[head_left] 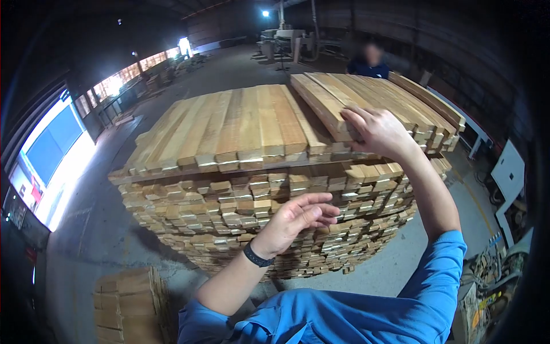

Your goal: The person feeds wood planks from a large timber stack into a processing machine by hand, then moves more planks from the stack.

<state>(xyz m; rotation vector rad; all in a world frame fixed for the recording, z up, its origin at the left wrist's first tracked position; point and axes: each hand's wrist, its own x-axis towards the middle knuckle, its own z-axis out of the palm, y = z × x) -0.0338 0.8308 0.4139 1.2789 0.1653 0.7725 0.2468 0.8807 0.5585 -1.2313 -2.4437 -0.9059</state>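
Note:
A large stack of wooden planks (246, 123) fills the middle of the view, with its many cut ends facing me. My right hand (375, 131) is closed round the near end of a plank (321, 106) that lies on top, right of the middle. A lower gap runs between that plank and the flat row on the left. My left hand (295, 221), with a dark band on its wrist, hangs in front of the stack's near face. Its fingers are apart and hold nothing.
Behind the stack at the back right stands a person (369, 67) in dark clothing. A smaller wood pile (129, 304) is on the floor at the lower left. Machinery (289, 43) stands far back. Metal frames and clutter (487, 286) are at the right.

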